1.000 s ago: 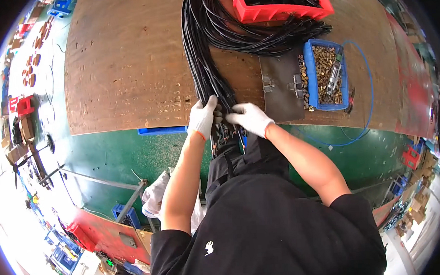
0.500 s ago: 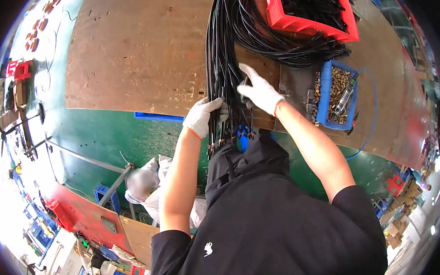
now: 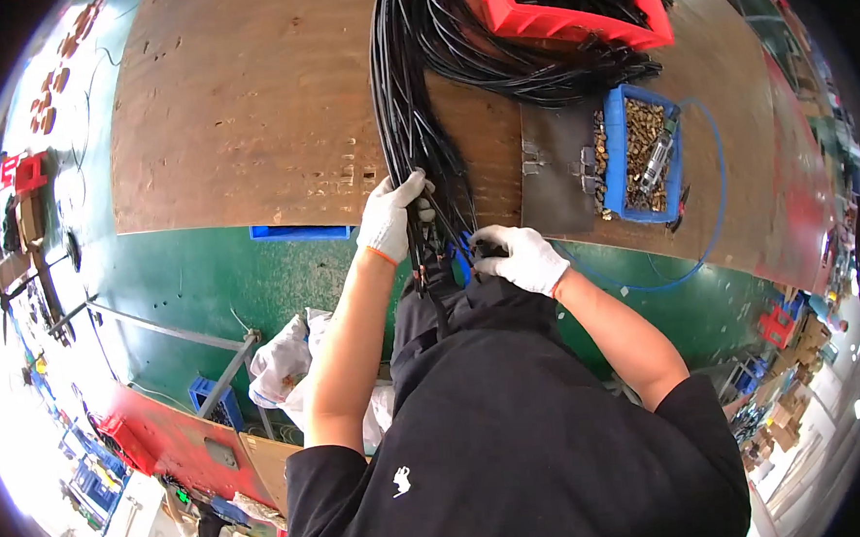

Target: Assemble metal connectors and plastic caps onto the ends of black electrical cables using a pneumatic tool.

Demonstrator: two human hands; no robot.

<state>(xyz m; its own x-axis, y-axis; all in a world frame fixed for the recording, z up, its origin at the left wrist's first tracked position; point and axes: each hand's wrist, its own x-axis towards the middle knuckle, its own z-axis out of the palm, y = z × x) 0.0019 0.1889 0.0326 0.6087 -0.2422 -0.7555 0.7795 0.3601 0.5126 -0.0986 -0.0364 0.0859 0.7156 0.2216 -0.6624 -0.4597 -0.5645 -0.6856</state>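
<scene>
A thick bundle of black cables (image 3: 404, 105) runs over the table's near edge and hangs toward my lap. My left hand (image 3: 393, 214), in a white glove, is closed round the bundle just below that edge. My right hand (image 3: 522, 261), gloved too, is at the lower cable ends on the right side of the bundle. Its fingers are curled together against something dark, which I cannot make out. Small metallic tips show at some cable ends. Behind them a bit of blue (image 3: 463, 259) is visible.
More black cables curve across the brown table (image 3: 247, 113) to a red crate (image 3: 573, 28) of black parts. At the right stands a blue bin (image 3: 616, 152) of brass-coloured fittings, with a metal tool (image 3: 658, 162) on top and a blue hose (image 3: 722, 180) beside it. White sacks (image 3: 281, 359) lie lower left.
My right hand has moved down from beside the middle of the bundle to its lower ends, and its fingers have curled in. My left hand keeps its hold. The whole view has shifted slightly.
</scene>
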